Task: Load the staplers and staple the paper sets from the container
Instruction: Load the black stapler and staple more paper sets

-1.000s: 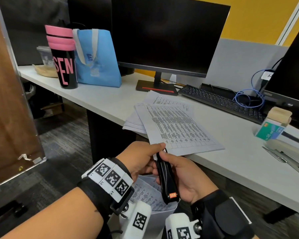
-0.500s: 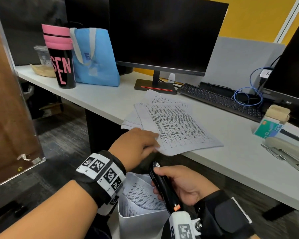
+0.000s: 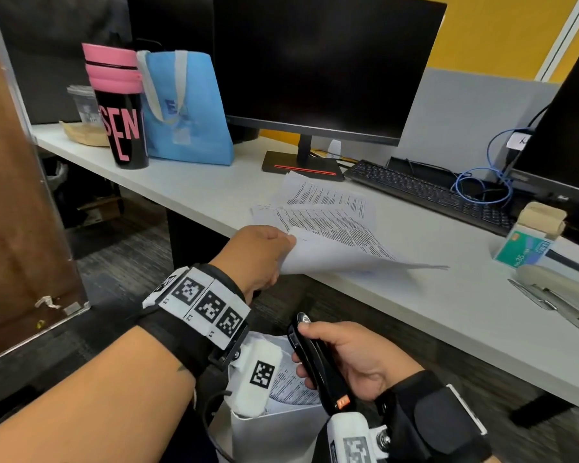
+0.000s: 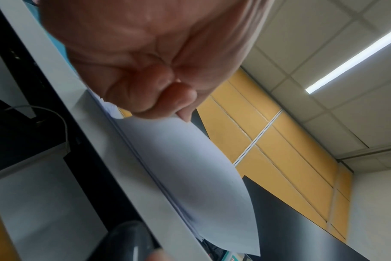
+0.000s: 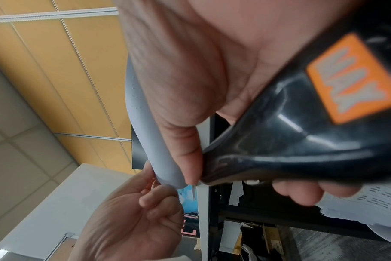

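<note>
Head view: left hand (image 3: 258, 259) pinches the sheet (image 3: 331, 252) corner; right hand (image 3: 351, 359) wraps the stapler (image 3: 315, 362). Keep the corner taut, feeding it squarely into the stapler's mouth.

Black stapler (image 3: 318, 365): glossy plastic, scuffed, with a matt orange label. Paper sets (image 3: 328, 225): thin matt white paper, printed, top sheet bending. Surface (image 3: 448, 305): smooth matt off-white laminate. Container (image 3: 274, 436): matt white, material unclear. Tote bag (image 3: 188, 108): blue non-woven cloth. Tumbler (image 3: 121, 108): glossy black and pink plastic. Second stapler (image 3: 559, 292) at the right edge: beige plastic, bare metal.
</note>
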`<state>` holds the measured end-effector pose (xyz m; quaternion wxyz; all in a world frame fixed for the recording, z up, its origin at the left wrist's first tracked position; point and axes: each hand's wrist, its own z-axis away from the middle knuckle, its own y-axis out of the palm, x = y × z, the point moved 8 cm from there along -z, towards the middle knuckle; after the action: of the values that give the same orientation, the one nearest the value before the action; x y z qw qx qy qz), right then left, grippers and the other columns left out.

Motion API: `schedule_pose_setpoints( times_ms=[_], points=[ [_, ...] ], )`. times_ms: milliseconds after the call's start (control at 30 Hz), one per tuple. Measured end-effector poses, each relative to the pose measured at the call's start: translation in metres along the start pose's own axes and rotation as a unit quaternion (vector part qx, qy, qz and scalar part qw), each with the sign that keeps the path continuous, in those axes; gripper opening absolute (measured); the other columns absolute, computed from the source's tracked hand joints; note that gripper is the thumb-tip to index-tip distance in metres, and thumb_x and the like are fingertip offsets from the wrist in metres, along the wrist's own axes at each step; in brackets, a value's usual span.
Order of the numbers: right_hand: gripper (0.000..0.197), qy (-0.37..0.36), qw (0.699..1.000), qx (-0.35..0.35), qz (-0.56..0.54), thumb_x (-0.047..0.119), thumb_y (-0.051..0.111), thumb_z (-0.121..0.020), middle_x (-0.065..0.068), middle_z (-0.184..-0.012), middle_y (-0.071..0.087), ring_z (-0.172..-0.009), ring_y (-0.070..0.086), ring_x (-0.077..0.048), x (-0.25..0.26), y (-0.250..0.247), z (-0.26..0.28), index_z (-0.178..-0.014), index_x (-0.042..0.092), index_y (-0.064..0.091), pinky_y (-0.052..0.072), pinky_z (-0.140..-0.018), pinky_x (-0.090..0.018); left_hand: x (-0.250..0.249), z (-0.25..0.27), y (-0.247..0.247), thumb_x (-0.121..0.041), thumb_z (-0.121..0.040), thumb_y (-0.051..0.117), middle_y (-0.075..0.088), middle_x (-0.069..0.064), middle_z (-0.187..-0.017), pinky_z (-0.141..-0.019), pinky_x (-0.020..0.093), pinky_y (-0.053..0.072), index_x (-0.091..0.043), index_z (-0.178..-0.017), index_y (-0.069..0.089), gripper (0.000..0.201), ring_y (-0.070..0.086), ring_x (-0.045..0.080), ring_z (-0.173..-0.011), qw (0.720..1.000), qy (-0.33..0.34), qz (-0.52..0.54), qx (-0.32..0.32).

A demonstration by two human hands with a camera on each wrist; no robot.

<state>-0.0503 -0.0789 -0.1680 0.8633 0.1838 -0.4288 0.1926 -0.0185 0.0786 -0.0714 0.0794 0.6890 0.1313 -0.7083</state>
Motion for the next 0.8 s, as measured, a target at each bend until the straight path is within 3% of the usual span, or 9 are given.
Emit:
schedule_pose_setpoints(
  times_ms=[200,300,367,433,533,567,633,700,800],
  points=[
    [0.037,-0.01,1.0,0.022,-0.004,0.026,0.071,-0.073,-0.018,-0.081,0.065,-0.067,0.062,-0.025,0.003,0.003,0.001,-0.095,-0.003,0.064,0.053,-0.061,-0.034,0.002,0.003,0.002,-0.026,-0.099,0.054,0.054,0.006,-0.044,-0.043,0.022,0.039,-0.014,-0.084,0.06,0.02,0.046,0.018,-0.042,1.0,-0.006,-0.009,0.013],
    [0.038,-0.025,0.998,0.049,-0.024,0.024,0.072,-0.072,-0.02,-0.087,0.067,-0.069,0.065,-0.026,0.006,0.004,0.003,-0.097,-0.004,0.065,0.056,-0.062,-0.034,0.002,0.006,0.007,-0.019,-0.098,0.055,0.063,0.015,-0.072,-0.057,0.026,0.054,-0.01,-0.083,0.058,0.018,0.064,0.016,-0.058,0.999,0.027,0.026,0.022],
    [0.037,-0.04,0.995,0.073,-0.055,0.024,0.072,-0.076,-0.021,-0.092,0.068,-0.072,0.066,-0.027,0.008,0.005,0.005,-0.099,-0.005,0.066,0.057,-0.064,-0.035,0.008,0.007,0.01,-0.019,-0.093,0.061,0.066,0.021,-0.085,-0.068,0.029,0.055,-0.01,-0.079,0.061,0.017,0.065,0.018,-0.069,0.997,0.054,0.036,0.031],
    [0.041,-0.051,0.991,0.092,-0.086,0.027,0.071,-0.076,-0.022,-0.094,0.068,-0.074,0.067,-0.027,0.012,0.003,0.007,-0.099,-0.006,0.067,0.058,-0.066,-0.036,0.012,0.011,0.008,-0.038,-0.077,0.069,0.068,0.018,-0.091,-0.072,0.031,0.049,-0.02,-0.08,0.07,0.019,0.062,0.016,-0.071,0.996,0.079,0.041,0.024],
    [0.057,-0.047,0.988,0.117,-0.089,0.038,0.087,-0.057,-0.022,-0.092,0.068,-0.077,0.067,-0.028,0.016,0.004,0.009,-0.092,-0.005,0.074,0.059,-0.072,-0.035,0.027,0.013,-0.001,-0.047,-0.073,0.066,0.062,0.004,-0.118,-0.095,0.04,0.05,-0.047,-0.104,0.064,0.031,0.063,0.019,-0.101,0.993,0.081,0.082,-0.021],
    [0.064,-0.044,0.988,0.122,-0.087,0.04,0.091,-0.049,-0.021,-0.093,0.068,-0.078,0.066,-0.028,0.016,0.004,0.009,-0.092,-0.005,0.074,0.058,-0.074,-0.035,0.03,0.015,-0.005,-0.043,-0.081,0.065,0.06,0.004,-0.121,-0.094,0.044,0.052,-0.045,-0.112,0.058,0.032,0.064,0.022,-0.102,0.991,0.072,0.102,-0.048],
    [0.072,-0.042,0.987,0.124,-0.093,0.04,0.094,-0.042,-0.021,-0.094,0.068,-0.079,0.066,-0.028,0.017,0.004,0.009,-0.093,-0.006,0.074,0.058,-0.074,-0.035,0.04,0.016,-0.011,-0.035,-0.092,0.06,0.06,0.009,-0.111,-0.079,0.046,0.059,-0.021,-0.118,0.052,0.03,0.069,0.026,-0.081,0.987,0.025,0.121,-0.099],
    [0.074,-0.041,0.986,0.123,-0.102,0.04,0.095,-0.04,-0.021,-0.093,0.068,-0.078,0.067,-0.027,0.017,0.004,0.009,-0.093,-0.008,0.073,0.059,-0.072,-0.035,0.053,0.013,-0.009,-0.038,-0.094,0.059,0.061,0.012,-0.091,-0.058,0.038,0.057,-0.006,-0.107,0.055,0.034,0.06,0.022,-0.057,0.99,-0.038,0.1,-0.087],
    [0.067,-0.041,0.987,0.113,-0.111,0.039,0.09,-0.053,-0.021,-0.091,0.067,-0.076,0.067,-0.026,0.018,0.007,0.009,-0.094,-0.009,0.071,0.059,-0.071,-0.033,0.063,0.014,0.003,-0.03,-0.095,0.06,0.053,0.006,-0.067,-0.041,0.025,0.041,-0.007,-0.082,0.057,0.026,0.045,0.015,-0.046,0.992,-0.1,0.075,-0.014]
  ],
)
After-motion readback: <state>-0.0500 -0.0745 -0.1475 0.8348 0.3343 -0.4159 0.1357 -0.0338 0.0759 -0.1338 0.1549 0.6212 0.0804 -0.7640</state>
